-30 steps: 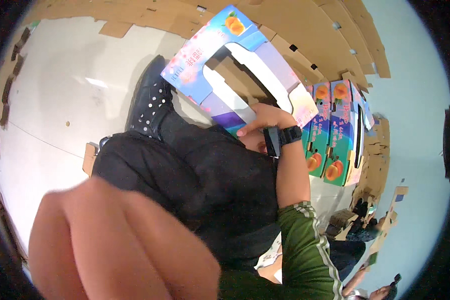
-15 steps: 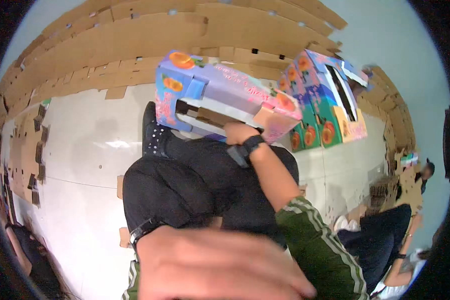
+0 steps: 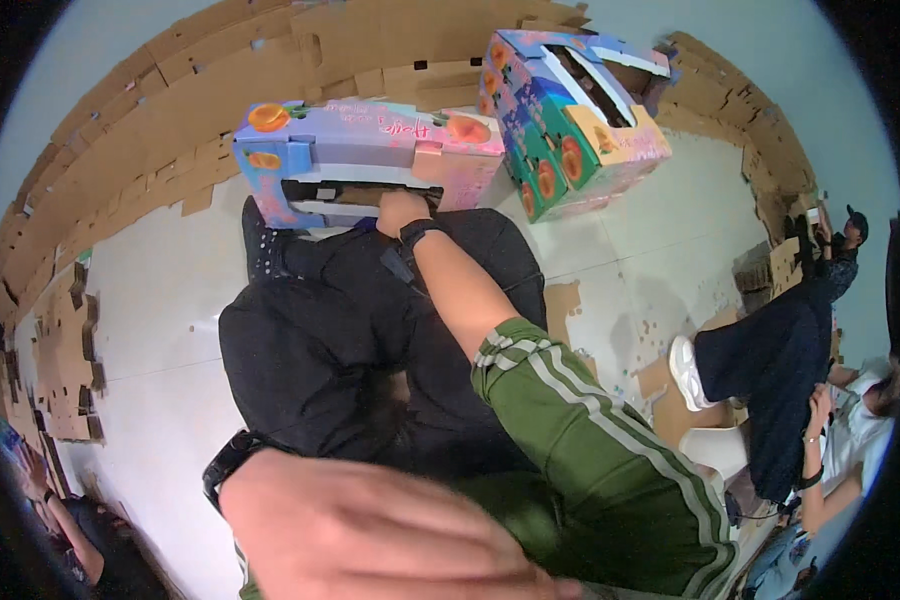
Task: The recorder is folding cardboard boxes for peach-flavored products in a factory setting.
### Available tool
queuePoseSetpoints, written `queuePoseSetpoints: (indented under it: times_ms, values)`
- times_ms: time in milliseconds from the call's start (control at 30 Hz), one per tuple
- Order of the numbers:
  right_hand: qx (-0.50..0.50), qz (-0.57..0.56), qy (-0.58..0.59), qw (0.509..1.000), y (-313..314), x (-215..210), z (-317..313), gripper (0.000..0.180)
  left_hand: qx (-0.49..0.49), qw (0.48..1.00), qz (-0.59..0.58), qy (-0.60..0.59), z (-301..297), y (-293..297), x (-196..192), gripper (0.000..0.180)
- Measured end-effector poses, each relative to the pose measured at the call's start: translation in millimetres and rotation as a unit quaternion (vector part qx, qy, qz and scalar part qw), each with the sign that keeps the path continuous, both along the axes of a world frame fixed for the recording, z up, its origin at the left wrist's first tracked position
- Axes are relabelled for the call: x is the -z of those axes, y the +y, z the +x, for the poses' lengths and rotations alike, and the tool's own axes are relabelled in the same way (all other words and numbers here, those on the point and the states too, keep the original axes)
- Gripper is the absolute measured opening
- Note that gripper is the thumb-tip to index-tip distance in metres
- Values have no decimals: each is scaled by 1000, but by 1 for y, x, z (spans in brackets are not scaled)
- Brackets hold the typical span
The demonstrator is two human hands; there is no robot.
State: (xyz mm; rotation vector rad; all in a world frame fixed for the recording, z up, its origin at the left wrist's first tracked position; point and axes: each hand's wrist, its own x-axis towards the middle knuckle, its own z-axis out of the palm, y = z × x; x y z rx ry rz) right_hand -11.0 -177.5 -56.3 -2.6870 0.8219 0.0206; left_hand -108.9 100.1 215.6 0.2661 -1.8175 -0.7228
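Note:
A colourful printed cardboard carton point(image 3: 370, 135), blue, purple and pink with orange fruit pictures, sits in front of my legs. A long opening in its side faces me. My right hand point(image 3: 405, 208) is closed on the near edge of that opening, its fingertips hidden inside. In the foreground my left hand point(image 3: 360, 530) looms large, back of the hand up. Its fingers stretch out to the right, partly blurred and cut off by the lower edge, with nothing visible in them.
Beside it on the right stand similar printed cartons point(image 3: 570, 125) with slot openings. Flattened cardboard point(image 3: 270, 65) lines the far side. At right sits a person in dark trousers point(image 3: 760, 390), another person point(image 3: 845, 245) farther off. A person's arm point(image 3: 60, 520) shows at lower left.
The view has shifted, so both cartons appear higher and farther left. The near carton has turned to lie more squarely before me. My right hand remains at its opening.

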Motion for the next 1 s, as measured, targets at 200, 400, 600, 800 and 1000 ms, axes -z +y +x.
queuePoseSetpoints:
  times_ms: [200, 400, 600, 800, 1000]
  values:
    - [-10, -82, -61, 995, -10, 26, -24, 33, -395, 782, 230, -424, 20, -45, 46, 37]
    - [-134, -155, -308, 929, 39, -25, -51, 33, -600, 660, 320, -320, 90, -50, 173, 59]
    - [-131, -88, -135, 978, 117, -85, -82, 18, -399, 747, 293, 445, 56, -67, 174, 36]
    - [-183, -183, -48, 965, 158, -122, -130, 11, -323, 789, 365, 374, 75, -36, 166, 39]
    - [-127, -341, 11, 932, 179, -77, -139, 18, -95, 721, 302, 616, 79, -46, 175, 47]
